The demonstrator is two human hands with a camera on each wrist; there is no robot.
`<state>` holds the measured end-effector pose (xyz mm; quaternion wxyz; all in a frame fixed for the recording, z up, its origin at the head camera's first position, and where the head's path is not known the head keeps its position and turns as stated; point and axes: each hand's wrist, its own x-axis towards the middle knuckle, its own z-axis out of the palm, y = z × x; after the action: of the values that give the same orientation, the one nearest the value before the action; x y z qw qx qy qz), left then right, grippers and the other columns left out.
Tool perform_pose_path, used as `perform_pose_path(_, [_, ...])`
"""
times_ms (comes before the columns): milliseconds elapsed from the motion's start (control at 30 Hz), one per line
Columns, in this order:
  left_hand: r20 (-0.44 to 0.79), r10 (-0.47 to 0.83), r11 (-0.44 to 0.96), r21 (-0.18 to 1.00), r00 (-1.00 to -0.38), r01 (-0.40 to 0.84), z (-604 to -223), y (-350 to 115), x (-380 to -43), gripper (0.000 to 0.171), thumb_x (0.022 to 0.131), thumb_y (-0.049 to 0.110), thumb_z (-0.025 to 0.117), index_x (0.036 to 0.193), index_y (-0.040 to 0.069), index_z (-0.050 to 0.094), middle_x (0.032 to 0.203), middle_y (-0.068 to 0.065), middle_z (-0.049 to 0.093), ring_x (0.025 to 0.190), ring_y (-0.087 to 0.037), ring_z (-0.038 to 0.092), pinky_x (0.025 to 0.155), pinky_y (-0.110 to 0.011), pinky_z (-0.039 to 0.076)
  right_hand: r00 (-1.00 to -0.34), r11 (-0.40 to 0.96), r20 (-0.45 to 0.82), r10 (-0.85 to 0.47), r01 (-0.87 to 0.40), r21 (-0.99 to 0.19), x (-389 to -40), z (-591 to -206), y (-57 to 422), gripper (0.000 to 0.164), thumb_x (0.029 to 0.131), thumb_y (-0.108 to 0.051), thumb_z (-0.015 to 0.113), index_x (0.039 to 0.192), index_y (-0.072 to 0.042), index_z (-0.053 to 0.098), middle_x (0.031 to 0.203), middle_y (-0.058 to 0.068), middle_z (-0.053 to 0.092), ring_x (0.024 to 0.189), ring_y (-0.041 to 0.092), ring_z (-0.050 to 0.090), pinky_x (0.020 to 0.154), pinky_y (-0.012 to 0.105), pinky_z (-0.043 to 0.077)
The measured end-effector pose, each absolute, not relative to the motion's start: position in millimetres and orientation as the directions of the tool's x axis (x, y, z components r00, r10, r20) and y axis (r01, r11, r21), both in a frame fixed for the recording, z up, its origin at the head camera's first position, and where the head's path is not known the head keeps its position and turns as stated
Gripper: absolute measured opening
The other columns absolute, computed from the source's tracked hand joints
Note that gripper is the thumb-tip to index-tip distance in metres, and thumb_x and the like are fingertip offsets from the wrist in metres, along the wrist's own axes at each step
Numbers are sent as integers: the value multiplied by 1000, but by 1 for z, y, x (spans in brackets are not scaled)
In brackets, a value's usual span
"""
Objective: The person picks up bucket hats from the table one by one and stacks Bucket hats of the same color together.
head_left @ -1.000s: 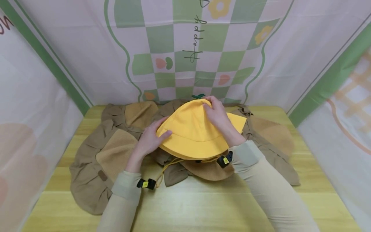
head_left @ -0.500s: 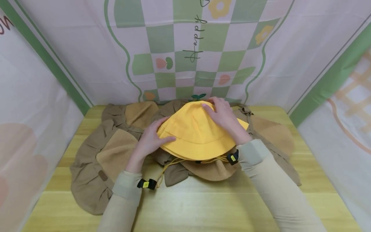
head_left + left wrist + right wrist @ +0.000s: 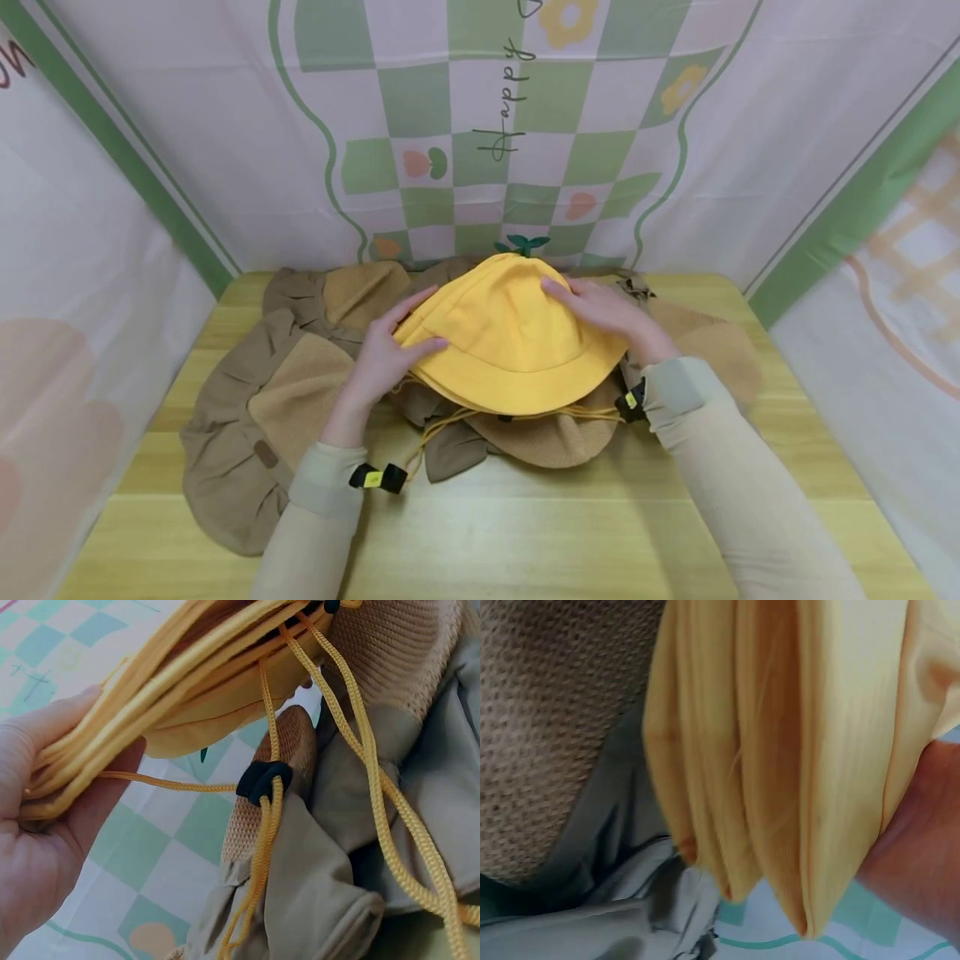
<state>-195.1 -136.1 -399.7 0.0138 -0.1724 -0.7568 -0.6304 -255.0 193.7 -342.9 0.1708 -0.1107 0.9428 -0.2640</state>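
Several yellow bucket hats, nested with layered brims, are held above the table between both hands. At the left edge, my left hand pinches the stacked brims, thumb in front and fingers behind. My right hand holds the crown's right side with its thumb on the front; its other fingers are hidden behind the fabric. Green sprout ornaments stick up at the top. Yellow cords hang below the brims, one through a black cord stopper.
Brown cloth hats with tan woven parts lie spread on the wooden table, left, behind and right of the yellow ones. One tan brim shows just under the stack. Printed fabric walls enclose the back and sides.
My right hand has slid from the top of the crown down to its right side. The yellow corner at right is out of sight, and the green sprouts show more fully.
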Motion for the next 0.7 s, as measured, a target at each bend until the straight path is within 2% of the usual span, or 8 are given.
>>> perform_pose_path(67, [244,243,105,956,-939,276,-398,-136,-194,68,87,21,80,147,25,51,142,-4,59,111,-22,67,88,-28,57,-912,813,-260,-317,-120,-570,-255,-345,195,84,97,-74,24,157,-16,33,155,19,43,143,40,40,117,55,32])
perform_pose_path(267, [261,208,48,960,-942,277,-395,-134,-193,63,88,17,78,145,25,53,144,-4,57,115,-16,64,91,-23,55,-900,750,-245,-360,-123,-650,-258,-351,198,75,101,-66,30,151,-10,41,140,20,56,130,34,53,112,51,39])
perform_pose_path(400, [252,177,-37,968,-951,250,-395,-134,-194,63,88,12,77,146,19,52,143,-7,56,111,-15,65,89,-23,56,-893,734,-255,-372,-114,-669,-257,-349,199,74,100,-66,35,150,-13,43,131,16,62,118,27,61,106,45,45])
perform_pose_path(567, [223,134,-148,968,-965,203,-395,-137,-195,63,88,4,75,145,17,53,130,-7,60,101,-15,69,84,-24,59,-880,703,-287,-379,-72,-707,-254,-340,201,68,98,-64,45,144,-13,49,115,9,70,94,16,69,91,30,52])
perform_pose_path(633, [219,115,-174,965,-969,197,-394,-138,-195,64,87,3,75,146,14,52,125,-5,61,98,-14,69,82,-24,59,-874,684,-300,-382,-49,-728,-252,-337,202,64,99,-60,49,140,-12,51,108,9,72,85,14,70,85,27,53])
perform_pose_path(700, [214,87,-191,962,-973,195,-393,-138,-195,65,87,1,75,146,13,51,122,-4,60,97,-14,69,81,-24,59,-871,673,-299,-389,-47,-738,-251,-335,203,62,99,-56,52,141,-11,50,107,10,71,83,14,70,83,25,54])
